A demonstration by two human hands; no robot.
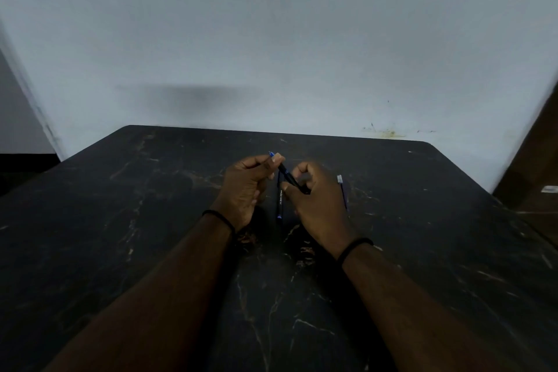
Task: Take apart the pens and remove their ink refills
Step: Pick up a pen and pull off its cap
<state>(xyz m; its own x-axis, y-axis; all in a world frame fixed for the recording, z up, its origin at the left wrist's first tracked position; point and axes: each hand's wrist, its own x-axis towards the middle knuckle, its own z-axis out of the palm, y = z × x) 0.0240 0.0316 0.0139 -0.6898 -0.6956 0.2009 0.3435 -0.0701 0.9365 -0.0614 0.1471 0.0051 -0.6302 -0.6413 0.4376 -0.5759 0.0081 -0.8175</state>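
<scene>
Over a dark marble-look table (151, 220), I watch both hands work one black pen (290, 178) held above the tabletop: L hand (246, 187) pinches its blue tip end w/ curled fingers, R hand (317, 199) grips the barrel's rear. A 2nd black pen (279, 204) lies on the table btwn the hands; a loose refill (343, 192) rests just right of the R hand.

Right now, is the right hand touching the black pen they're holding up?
Touching. The head view shows the right hand pinching the lower end of the black pen, fingers curled round it, while the left hand grips its blue-tipped end.
</scene>
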